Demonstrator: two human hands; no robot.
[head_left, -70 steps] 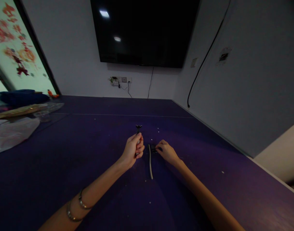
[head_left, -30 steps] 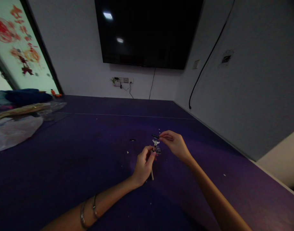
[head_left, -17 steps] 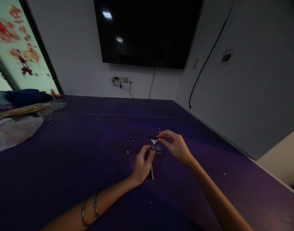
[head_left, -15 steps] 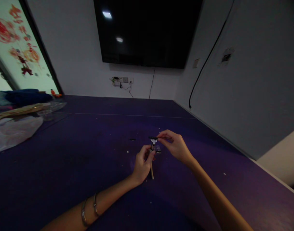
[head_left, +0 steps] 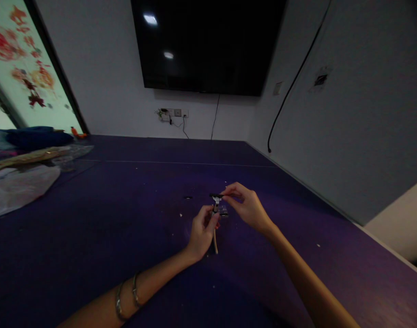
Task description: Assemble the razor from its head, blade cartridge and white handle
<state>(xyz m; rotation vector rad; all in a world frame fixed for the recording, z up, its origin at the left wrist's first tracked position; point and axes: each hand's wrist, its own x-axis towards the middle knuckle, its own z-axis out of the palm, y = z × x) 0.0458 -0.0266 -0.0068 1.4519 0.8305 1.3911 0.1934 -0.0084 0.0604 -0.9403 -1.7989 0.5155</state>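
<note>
Head view: my left hand (head_left: 202, 231) is gripping the razor-like handle (head_left: 216, 207), seemingly for steadiness, while at its two o'clock my right hand (head_left: 246, 205) is pinching the black head (head_left: 215, 195)

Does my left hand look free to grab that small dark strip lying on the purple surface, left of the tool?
Probably not right away: the left hand is gripping the razor-like tool, though the way to the dark strip looks open.
</note>
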